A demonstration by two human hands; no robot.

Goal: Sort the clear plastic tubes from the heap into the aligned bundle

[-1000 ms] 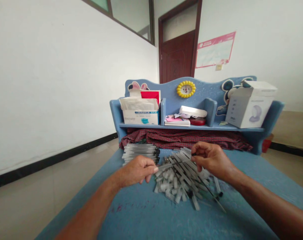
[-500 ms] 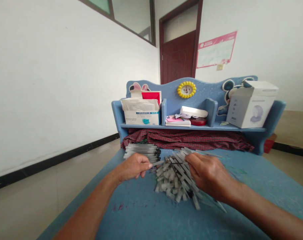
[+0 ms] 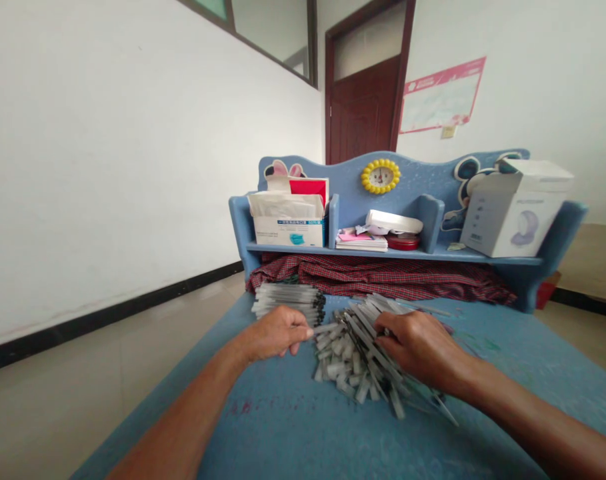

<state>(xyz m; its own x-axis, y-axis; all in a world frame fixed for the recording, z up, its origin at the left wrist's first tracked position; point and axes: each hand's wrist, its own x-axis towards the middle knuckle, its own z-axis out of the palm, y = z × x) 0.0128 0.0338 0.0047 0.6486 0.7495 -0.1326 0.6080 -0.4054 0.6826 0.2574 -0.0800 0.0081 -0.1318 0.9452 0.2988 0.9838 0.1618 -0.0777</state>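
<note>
At the left edge of the heap of capped needles [image 3: 353, 353], my left fingers [image 3: 303, 331] pinch one needle [image 3: 327, 328]; my right fingers [image 3: 390, 325] lie pressed together on the heap.

Loose heap of thin needles with clear plastic caps [image 3: 355, 357], pointing many ways; neat parallel bundle [image 3: 287, 301] lies behind, to left.

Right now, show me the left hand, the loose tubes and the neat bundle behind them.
Left hand [image 3: 277, 335]: head view, its back.
Loose tubes [image 3: 351, 363]: head view, heap's middle.
Neat bundle [image 3: 289, 300]: head view, its middle.
</note>
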